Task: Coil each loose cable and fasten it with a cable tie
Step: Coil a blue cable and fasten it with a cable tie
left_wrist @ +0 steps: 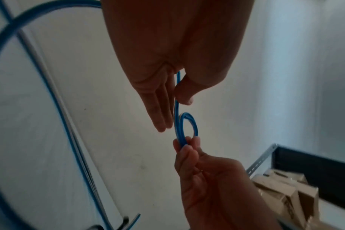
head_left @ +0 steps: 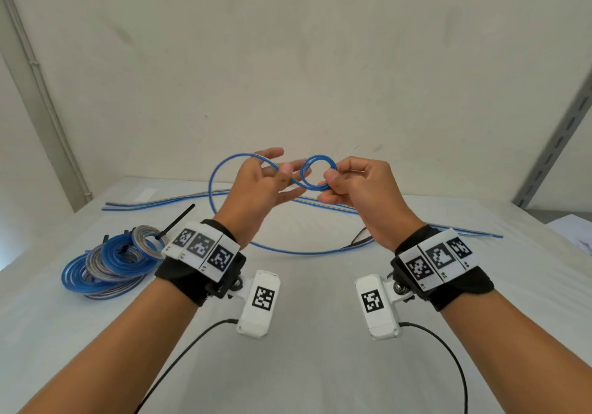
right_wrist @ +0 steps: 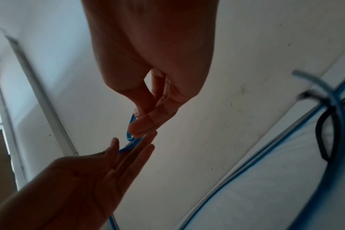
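The tabletop (head_left: 304, 365) is carrying, toward its left edge, a pile of finished coils (head_left: 109, 263) already fastened with black cable ties, and along its far edge several straight loose cables (head_left: 160, 203) are lying side by side. Above the middle of the tabletop both hands are working on one blue cable (head_left: 211, 183), whose long slack arc is sweeping out to the left of the hands and trailing down onto the tabletop beneath the wrists. The small coil (head_left: 317, 171) is being held between the two hands, its loops standing roughly upright and facing the person. The right hand (head_left: 358, 189) is pinching the coil's right side between thumb and curled fingers and so is the nearer hand to it. The left hand (head_left: 256, 186), raised level with the right, is pinching the incoming strand between thumb and forefinger, its other fingers extended, apparently feeding the next turn rightward. A black cable tie (head_left: 360, 237) is lying on the tabletop below the right wrist.
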